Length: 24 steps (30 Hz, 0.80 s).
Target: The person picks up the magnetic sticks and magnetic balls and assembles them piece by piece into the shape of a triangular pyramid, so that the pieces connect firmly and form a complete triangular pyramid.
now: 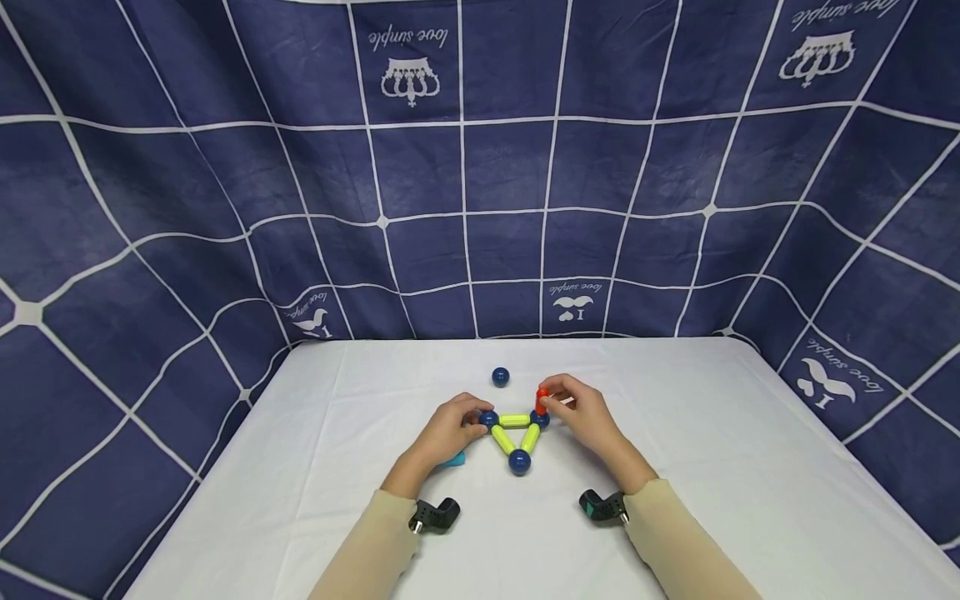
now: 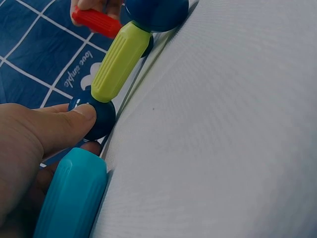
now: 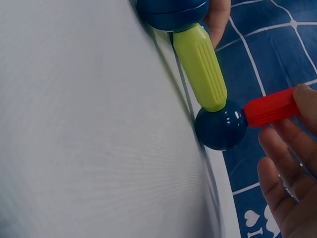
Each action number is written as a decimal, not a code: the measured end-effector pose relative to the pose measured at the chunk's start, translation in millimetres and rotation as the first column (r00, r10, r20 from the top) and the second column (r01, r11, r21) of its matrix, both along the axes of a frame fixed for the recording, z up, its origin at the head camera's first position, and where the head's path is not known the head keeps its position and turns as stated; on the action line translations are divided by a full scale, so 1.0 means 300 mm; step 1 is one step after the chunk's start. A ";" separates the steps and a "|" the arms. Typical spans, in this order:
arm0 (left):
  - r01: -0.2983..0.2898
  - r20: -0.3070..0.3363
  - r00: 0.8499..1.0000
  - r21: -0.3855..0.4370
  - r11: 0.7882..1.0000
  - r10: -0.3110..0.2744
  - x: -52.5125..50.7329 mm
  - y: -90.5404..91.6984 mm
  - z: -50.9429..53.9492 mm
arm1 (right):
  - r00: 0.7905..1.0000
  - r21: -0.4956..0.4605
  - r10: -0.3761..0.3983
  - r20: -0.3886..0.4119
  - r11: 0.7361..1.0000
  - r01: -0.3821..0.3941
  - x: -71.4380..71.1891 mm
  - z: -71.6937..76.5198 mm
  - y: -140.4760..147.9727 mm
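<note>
On the white table lies a triangle of yellow-green rods [image 1: 514,421] joined by dark blue balls [image 1: 520,462] at its corners. My left hand [image 1: 448,431] pinches the far-left corner ball [image 2: 101,119] between thumb and fingers. With thumb and fingertips my right hand [image 1: 585,412] holds a red rod [image 3: 271,108], which stands upright on the far-right corner ball [image 3: 221,125] and touches it. A bright blue rod [image 2: 74,193] lies under and beside the left hand, partly hidden by it in the head view.
A loose dark blue ball [image 1: 501,377] sits beyond the triangle. The white table [image 1: 675,400] reaches back to a navy curtain [image 1: 510,167] with white grid lines, which also hangs at both sides.
</note>
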State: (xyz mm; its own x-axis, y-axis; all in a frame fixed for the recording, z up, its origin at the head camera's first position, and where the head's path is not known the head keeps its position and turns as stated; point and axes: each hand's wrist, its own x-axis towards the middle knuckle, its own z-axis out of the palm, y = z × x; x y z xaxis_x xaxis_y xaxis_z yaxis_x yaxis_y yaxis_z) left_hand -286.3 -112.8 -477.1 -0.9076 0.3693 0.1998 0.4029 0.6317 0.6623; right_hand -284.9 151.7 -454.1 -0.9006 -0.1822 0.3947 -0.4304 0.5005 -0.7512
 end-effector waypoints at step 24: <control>-0.017 0.001 1.000 0.038 0.999 0.017 0.002 0.002 0.006 | 0.983 0.154 0.024 0.180 0.987 -0.052 -0.010 -0.059 0.015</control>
State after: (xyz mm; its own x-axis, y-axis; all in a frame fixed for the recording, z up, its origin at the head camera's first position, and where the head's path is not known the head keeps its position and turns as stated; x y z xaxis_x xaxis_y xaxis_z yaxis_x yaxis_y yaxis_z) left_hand -285.6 -112.2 -475.4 -0.9136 0.3464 0.2130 0.3923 0.6126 0.6861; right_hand -287.9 156.3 -471.7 -0.9448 -0.2644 0.1933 -0.3185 0.6045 -0.7302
